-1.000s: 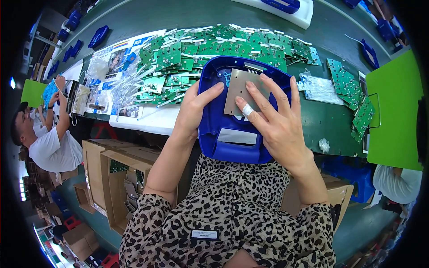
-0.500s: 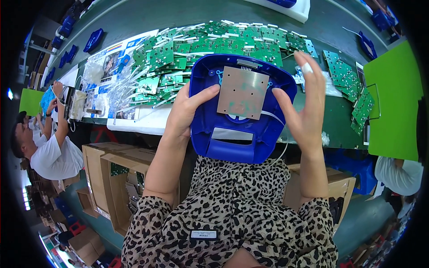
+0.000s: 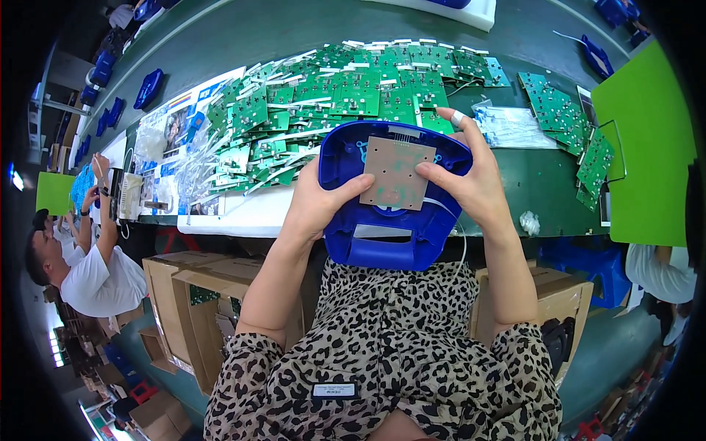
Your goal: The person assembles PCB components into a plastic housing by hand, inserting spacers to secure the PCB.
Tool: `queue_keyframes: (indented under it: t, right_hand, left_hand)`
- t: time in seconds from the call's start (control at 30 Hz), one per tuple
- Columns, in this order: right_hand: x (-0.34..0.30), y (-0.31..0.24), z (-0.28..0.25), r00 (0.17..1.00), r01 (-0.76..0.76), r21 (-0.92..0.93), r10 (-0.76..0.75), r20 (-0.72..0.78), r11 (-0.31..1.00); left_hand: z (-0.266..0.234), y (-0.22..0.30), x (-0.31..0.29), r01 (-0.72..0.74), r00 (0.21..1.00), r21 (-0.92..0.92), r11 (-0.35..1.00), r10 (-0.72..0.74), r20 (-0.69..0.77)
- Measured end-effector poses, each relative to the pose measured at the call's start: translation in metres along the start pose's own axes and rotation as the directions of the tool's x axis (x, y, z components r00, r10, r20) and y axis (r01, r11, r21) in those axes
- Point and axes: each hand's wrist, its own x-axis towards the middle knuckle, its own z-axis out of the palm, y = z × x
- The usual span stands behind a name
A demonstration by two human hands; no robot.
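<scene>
Green boards (image 3: pixel 353 88), too many to count, cover the upper middle of one table (image 3: pixel 544 176). At frame centre, one blue shell (image 3: pixel 384 254) sits tilted between two hands. The left hand (image 3: pixel 318 195) grips its left side and the right hand (image 3: pixel 474 173) its right, one finger stretched up past the rim. One brown board (image 3: pixel 397 175) lies inside, thumbs pressing opposite edges; one cable (image 3: pixel 463 239) hangs right.
</scene>
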Motion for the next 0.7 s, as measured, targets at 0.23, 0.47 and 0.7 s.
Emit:
queue_keyframes:
  t: [0.23, 0.47, 0.7]
  right_hand:
    - [0.006, 0.011, -0.010, 0.998, -0.052, 0.040, 0.050, 0.050, 0.998]
    - [0.005, 0.011, -0.024, 0.980, -0.086, 0.192, 0.048, 0.193, 0.978]
    - [0.004, 0.025, -0.060, 0.996, -0.046, 0.374, 0.071, -0.053, 0.926]
  left_hand:
    - [0.000, 0.002, 0.007, -0.056, 0.995, 0.123, 0.991, 0.045, 0.091]
    - [-0.015, 0.047, 0.047, -0.145, 0.867, 0.490, 0.860, -0.128, 0.481]
    - [-0.045, 0.077, 0.120, 0.212, 0.869, 0.402, 0.891, -0.360, 0.339]
